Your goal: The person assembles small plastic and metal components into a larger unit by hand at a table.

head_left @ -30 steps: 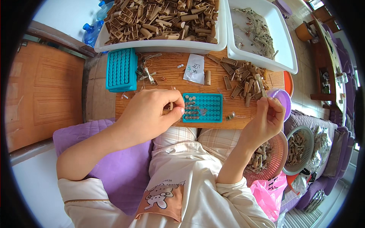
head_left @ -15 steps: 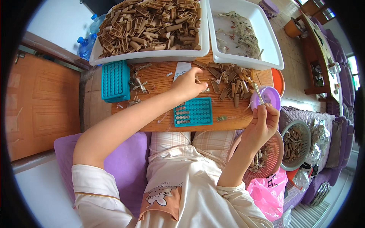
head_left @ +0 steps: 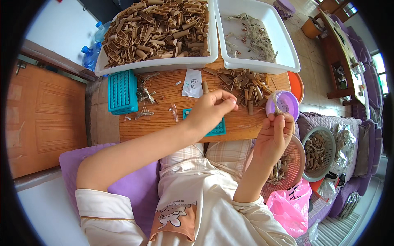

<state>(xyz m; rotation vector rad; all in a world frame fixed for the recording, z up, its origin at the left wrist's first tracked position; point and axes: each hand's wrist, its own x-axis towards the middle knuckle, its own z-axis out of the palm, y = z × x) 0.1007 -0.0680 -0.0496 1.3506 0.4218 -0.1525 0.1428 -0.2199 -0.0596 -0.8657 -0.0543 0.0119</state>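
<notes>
Your left hand (head_left: pixel 211 110) | fingers pinched, contents too small to tell; over teal tray (head_left: pixel 217 129) on wooden board (head_left: pixel 164 119) | your right hand (head_left: pixel 274 135) | pinching small twig-like piece (head_left: pixel 277 109) beside purple bowl (head_left: pixel 287 104)

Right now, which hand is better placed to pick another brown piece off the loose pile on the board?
Left hand: it hovers beside the pile. Right hand pinches a small piece near the purple lid.

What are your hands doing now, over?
Left hand above teal tray, fingers pinched. Right hand pinching a thin strand beside purple bowl. Nothing between them.
</notes>
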